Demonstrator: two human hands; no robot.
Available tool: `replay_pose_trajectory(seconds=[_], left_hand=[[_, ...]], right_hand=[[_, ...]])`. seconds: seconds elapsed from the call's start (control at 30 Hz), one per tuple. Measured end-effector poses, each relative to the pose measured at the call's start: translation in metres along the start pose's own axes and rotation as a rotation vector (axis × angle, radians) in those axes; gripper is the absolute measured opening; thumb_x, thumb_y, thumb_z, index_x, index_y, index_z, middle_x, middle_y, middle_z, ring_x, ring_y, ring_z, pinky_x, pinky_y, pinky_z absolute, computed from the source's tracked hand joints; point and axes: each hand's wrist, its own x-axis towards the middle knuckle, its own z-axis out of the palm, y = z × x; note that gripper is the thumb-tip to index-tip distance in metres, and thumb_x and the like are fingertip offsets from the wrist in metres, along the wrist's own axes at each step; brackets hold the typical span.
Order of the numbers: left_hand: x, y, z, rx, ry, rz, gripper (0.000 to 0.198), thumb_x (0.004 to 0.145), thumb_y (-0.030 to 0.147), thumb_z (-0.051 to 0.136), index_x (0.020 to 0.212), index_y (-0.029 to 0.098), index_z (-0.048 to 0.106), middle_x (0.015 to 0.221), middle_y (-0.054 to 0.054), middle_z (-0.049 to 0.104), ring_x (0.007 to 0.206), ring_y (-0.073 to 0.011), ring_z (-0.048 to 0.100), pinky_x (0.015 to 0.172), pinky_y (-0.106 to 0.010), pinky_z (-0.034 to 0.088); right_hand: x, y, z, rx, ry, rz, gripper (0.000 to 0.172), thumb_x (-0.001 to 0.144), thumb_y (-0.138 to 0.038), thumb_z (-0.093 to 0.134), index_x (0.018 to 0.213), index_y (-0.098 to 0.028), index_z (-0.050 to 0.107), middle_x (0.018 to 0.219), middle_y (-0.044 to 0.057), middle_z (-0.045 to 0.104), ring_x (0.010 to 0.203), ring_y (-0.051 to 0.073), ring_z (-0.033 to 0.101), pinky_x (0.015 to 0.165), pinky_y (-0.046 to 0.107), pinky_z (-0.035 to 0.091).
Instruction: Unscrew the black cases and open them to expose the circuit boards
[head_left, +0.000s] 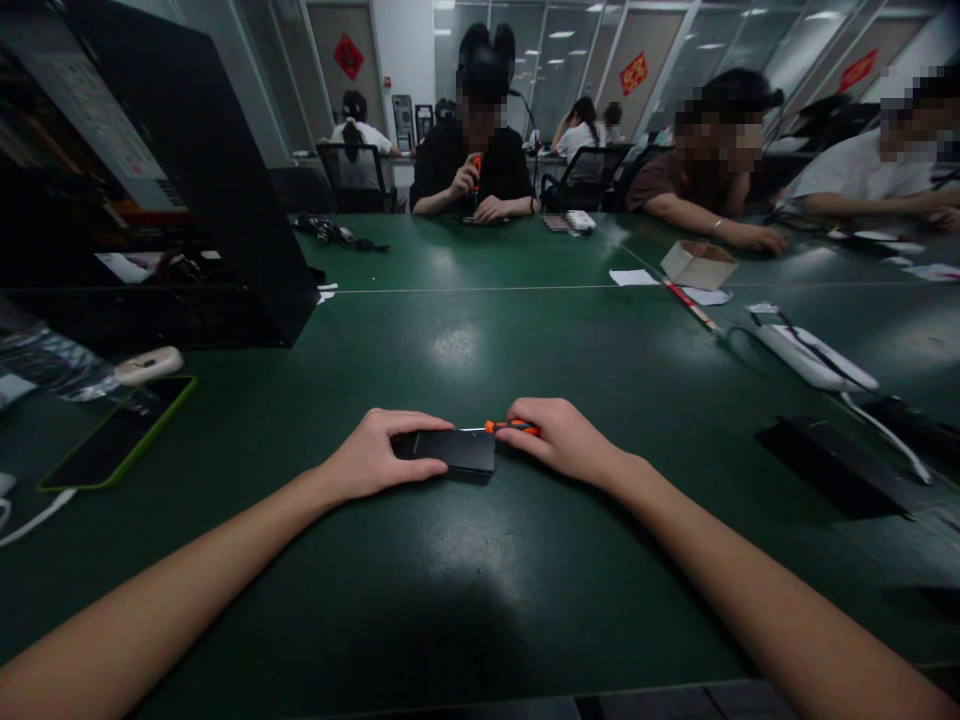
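My left hand [382,455] grips a small black rectangular box-like device [461,452] by its left end, thumb along the near side and fingers along the far side. The device lies on the green tabletop [450,550]. In my right hand [562,440] is a screwdriver [514,427] with an orange and black handle. Its thin metal shaft points left and lies along the far edge of the device's top. The tip is near my left fingers, and whether it touches the device I cannot tell.
At left stand a large black case [247,200], a plastic bottle [56,360] and a green-edged phone [120,435]. At right lie a white power strip [814,355], a dark flat box [832,465] and an open cardboard box [699,265]. Across the table a person [472,140] holds another screwdriver.
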Motion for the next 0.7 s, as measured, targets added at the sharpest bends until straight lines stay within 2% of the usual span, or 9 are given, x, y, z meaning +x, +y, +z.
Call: replay_pose_trajectory(seconds=[0.17, 0.43, 0.7], left_hand=[[-0.0001, 0.0006, -0.0006, 0.006, 0.001, 0.01, 0.046, 0.08, 0.042, 0.08, 0.12, 0.019, 0.074, 0.117, -0.011, 0.077, 0.105, -0.0262, 0.073, 0.09, -0.035, 0.057], [-0.0021, 0.003, 0.0033, 0.017, 0.025, 0.009, 0.046, 0.079, 0.042, 0.081, 0.119, 0.019, 0.075, 0.116, -0.011, 0.077, 0.105, -0.0263, 0.073, 0.094, -0.038, 0.057], [-0.0025, 0.0065, 0.0075, 0.028, 0.048, 0.084, 0.044, 0.08, 0.039, 0.08, 0.118, 0.017, 0.074, 0.114, -0.012, 0.078, 0.102, -0.0257, 0.074, 0.09, -0.037, 0.057]], right_hand=[[-0.0003, 0.0007, 0.0043, 0.06, 0.003, 0.03, 0.039, 0.1, -0.05, 0.051, 0.083, -0.017, 0.062, 0.077, 0.002, 0.063, 0.07, 0.013, 0.056, 0.065, 0.026, 0.036], [-0.0019, 0.0011, 0.0023, 0.055, 0.031, -0.011, 0.039, 0.099, -0.05, 0.052, 0.082, -0.016, 0.064, 0.077, 0.003, 0.063, 0.069, 0.013, 0.056, 0.065, 0.026, 0.038], [-0.0013, 0.009, 0.0076, 0.097, 0.071, -0.026, 0.042, 0.098, -0.052, 0.052, 0.08, -0.016, 0.065, 0.075, 0.003, 0.064, 0.067, 0.013, 0.056, 0.064, 0.026, 0.038]])
